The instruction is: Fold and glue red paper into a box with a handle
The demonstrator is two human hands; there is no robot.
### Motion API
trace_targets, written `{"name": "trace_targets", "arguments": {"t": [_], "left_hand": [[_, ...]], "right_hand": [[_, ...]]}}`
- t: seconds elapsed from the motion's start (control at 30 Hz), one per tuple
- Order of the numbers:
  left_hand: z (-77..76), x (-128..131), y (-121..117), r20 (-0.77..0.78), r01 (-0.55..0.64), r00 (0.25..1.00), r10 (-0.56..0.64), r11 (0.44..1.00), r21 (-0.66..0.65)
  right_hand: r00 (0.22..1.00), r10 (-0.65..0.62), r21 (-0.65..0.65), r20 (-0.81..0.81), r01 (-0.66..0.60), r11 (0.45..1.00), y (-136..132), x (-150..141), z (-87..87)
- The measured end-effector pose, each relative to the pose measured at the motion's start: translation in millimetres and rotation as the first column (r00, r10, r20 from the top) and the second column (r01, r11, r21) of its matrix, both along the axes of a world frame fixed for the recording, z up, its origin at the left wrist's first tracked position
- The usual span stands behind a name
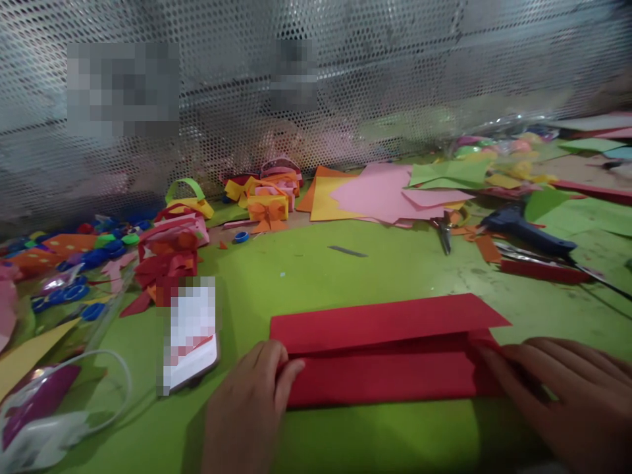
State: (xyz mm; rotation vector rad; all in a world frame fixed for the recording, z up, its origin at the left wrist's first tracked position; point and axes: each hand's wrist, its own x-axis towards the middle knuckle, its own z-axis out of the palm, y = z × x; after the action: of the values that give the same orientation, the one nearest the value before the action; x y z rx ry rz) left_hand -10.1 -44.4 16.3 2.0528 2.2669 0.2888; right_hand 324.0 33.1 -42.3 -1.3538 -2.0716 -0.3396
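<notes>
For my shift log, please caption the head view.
Left hand and right hand hold the ends of a folded red paper on a green table.

From the red folded paper (380, 378), open green tabletop (296, 283) spreads toward eleven and twelve o'clock, interrupted by a thin grey strip (348, 251). A small metal tool (445, 238) obstructs one o'clock, a glue gun (530, 229) two, a phone (200, 367) nine; six has free room.
</notes>
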Motion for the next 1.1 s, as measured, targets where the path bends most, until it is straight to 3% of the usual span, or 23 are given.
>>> {"name": "trace_targets", "arguments": {"t": [0.1,0.37,0.67,0.93,1.1], "left_hand": [[-3.3,-4,-1,-0.018,0.009,1.0,-0.009,1.0,-0.007],[-9.3,-13,-4,0.0,0.026,1.0,-0.026,1.0,-0.007],[-3.0,-3,-2,-0.042,-0.037,0.998,0.036,0.999,-0.012],[1.6,5,-1,-0.109,-0.122,0.987,0.114,0.99,-0.075],[-1.7,3,-2,-0.12,-0.108,0.988,0.099,0.992,-0.065]], "right_hand": [[0.987,0.083,0.076,0.136,-0.094,0.993,-3,-3,5.3],[1.0,0.029,-0.094,-0.007,-0.029,0.995,-12,-13,11.9],[0.999,0.018,-0.057,0.041,-0.016,0.998,-12,-16,12.6],[0.992,0.119,0.064,0.05,-0.122,0.99,-4,4,-8.3],[0.995,0.082,0.084,0.054,-0.086,0.993,-4,-3,-1.1]]}}
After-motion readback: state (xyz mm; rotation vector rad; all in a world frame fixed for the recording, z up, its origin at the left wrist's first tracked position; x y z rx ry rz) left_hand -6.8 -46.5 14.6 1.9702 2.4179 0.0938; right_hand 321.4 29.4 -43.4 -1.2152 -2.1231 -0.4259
